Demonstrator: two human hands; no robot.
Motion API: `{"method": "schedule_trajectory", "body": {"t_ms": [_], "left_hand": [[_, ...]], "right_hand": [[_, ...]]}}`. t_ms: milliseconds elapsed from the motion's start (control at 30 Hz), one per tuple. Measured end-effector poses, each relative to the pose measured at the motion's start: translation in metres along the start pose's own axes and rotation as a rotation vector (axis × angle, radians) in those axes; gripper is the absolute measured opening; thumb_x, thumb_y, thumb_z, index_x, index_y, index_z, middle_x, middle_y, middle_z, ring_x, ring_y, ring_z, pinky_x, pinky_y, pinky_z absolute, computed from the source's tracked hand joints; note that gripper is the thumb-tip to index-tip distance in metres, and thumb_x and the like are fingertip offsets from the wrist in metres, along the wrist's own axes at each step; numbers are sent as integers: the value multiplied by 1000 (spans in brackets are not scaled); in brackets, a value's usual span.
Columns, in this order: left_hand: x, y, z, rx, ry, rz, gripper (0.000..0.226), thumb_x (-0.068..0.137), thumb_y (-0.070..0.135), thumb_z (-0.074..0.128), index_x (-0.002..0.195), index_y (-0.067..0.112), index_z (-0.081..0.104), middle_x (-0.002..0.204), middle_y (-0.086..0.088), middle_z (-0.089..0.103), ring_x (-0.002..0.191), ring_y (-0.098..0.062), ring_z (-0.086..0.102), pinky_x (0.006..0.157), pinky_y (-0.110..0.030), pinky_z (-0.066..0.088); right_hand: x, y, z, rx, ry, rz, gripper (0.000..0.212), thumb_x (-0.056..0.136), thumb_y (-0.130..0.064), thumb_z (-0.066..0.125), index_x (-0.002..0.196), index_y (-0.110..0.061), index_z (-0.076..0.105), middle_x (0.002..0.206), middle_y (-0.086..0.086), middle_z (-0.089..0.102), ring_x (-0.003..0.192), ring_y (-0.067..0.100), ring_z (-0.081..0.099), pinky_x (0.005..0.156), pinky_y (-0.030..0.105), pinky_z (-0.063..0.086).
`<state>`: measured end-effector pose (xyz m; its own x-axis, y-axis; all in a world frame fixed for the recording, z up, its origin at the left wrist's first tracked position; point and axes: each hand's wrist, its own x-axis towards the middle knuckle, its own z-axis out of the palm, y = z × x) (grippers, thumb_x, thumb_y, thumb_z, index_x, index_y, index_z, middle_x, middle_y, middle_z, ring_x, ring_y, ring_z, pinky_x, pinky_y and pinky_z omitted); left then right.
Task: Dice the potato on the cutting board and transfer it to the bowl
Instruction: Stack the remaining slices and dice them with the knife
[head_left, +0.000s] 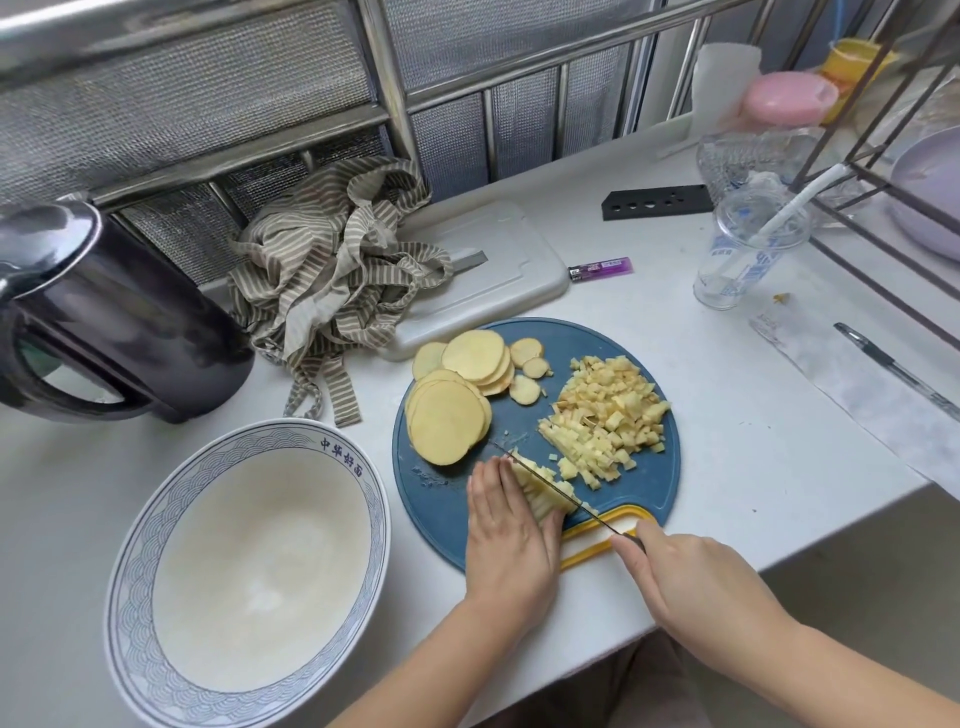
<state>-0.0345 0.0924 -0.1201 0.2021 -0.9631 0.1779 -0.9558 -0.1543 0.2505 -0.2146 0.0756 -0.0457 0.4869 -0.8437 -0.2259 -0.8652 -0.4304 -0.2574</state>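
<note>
1. Head view, task things: we're working on the round blue cutting board (639, 478), which sits on the white bench (753, 441) just right of the bowl (130, 571). Nothing is in the bowl yet.
2. Potato is lying in 3 lots on the board: stacked slices (447, 421) at the far left, a diced pile (608, 415) at the right, and a bundle of potato strips (545, 491) at the near edge.
3. Our left hand (506, 525) is holding the strips down, its fingers (488, 478) lying over the top and the thumb tucked round the near end.
4. Our right hand (691, 582) is wrapping the handle of the knife (592, 515). The thin blade is crossing the strips right beside the left fingertips.
5. Handling, as we're judging it: raw potato is firm but wet w/ starch, so the strips are likely to slide apart. We're best gripping the bundle from both sides and keeping the tips curled back from the blade. The dice are light and loose, so scoop them or tip the board, don't pinch.
6. Progress: approx. half is diced, and the transfer hasn't begun.
7. Rest: a dark kettle (104, 312), a striped cloth (332, 275), a grey board (498, 260), a purple lighter (600, 270), a plastic cup (748, 254) and a pen (893, 374).
</note>
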Motion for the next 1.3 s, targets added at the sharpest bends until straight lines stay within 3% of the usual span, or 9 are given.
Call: {"method": "schedule_trajectory", "body": {"t_ms": [67, 133, 367, 533, 600, 700, 1100, 1200, 1300], "left_hand": [[0, 1, 1, 2, -22, 1, 70, 90, 46, 38, 130, -10, 39, 129, -27, 46, 124, -37, 36, 107, -43, 25], [1, 2, 2, 4, -51, -8, 70, 90, 46, 38, 130, -11, 40, 129, -28, 47, 124, -38, 37, 107, -43, 24], [1, 3, 2, 13, -102, -21, 72, 91, 45, 36, 128, -15, 49, 129, -30, 50, 125, -39, 36, 107, -44, 24], [0, 3, 5, 9, -50, -13, 70, 91, 45, 36, 129, -14, 44, 128, -31, 51, 124, -39, 36, 107, -45, 26], [1, 4, 3, -1, -25, -15, 69, 89, 45, 36, 129, -11, 39, 127, -29, 52, 123, -38, 37, 108, -46, 34], [3, 5, -2, -33, -19, -28, 68, 86, 45, 37, 128, -9, 38, 124, -27, 53, 120, -36, 38, 94, -49, 50], [5, 6, -6, -26, -117, -54, 68, 86, 45, 36, 127, -9, 40, 123, -27, 56, 120, -35, 38, 93, -50, 49], [4, 6, -6, -25, -147, -63, 68, 89, 46, 35, 128, -9, 44, 125, -27, 55, 121, -36, 37, 95, -50, 47], [5, 4, -8, -47, -172, -97, 71, 99, 51, 19, 130, -7, 43, 128, -25, 52, 122, -35, 38, 97, -46, 46]], "right_hand": [[3, -4, -3, 67, -55, 33, 58, 91, -62, -2, 97, -25, 42, 93, -2, 65, 89, 21, 63, 66, 32, 40], [5, -5, -6, 100, -67, 60, 46, 98, -54, 13, 98, -23, 47, 91, -1, 63, 89, 21, 62, 69, 31, 42], [12, -4, -11, 131, -85, 98, 51, 98, -54, 14, 101, -23, 56, 87, -1, 62, 88, 20, 61, 73, 32, 46], [18, -6, -16, 130, -129, 108, 52, 99, -52, 16, 97, -20, 57, 82, -1, 59, 80, 19, 60, 71, 32, 47], [18, -6, -15, 130, -140, 115, 53, 99, -52, 15, 100, -21, 57, 84, -2, 61, 80, 18, 60, 71, 31, 47], [20, -5, -8, 132, -166, 128, 52, 99, -53, 16, 100, -21, 58, 86, -2, 62, 81, 18, 60, 72, 32, 48], [20, -12, 1, 127, -89, 139, 47, 101, -50, 20, 88, -18, 52, 78, -2, 55, 84, 22, 61, 66, 31, 41], [21, -9, 3, 121, -60, 141, 51, 101, -52, 19, 98, -18, 57, 89, 1, 65, 89, 24, 63, 69, 33, 44], [22, -8, 4, 116, -52, 127, 53, 100, -53, 18, 99, -17, 58, 92, 3, 67, 87, 24, 64, 73, 36, 48]]}}
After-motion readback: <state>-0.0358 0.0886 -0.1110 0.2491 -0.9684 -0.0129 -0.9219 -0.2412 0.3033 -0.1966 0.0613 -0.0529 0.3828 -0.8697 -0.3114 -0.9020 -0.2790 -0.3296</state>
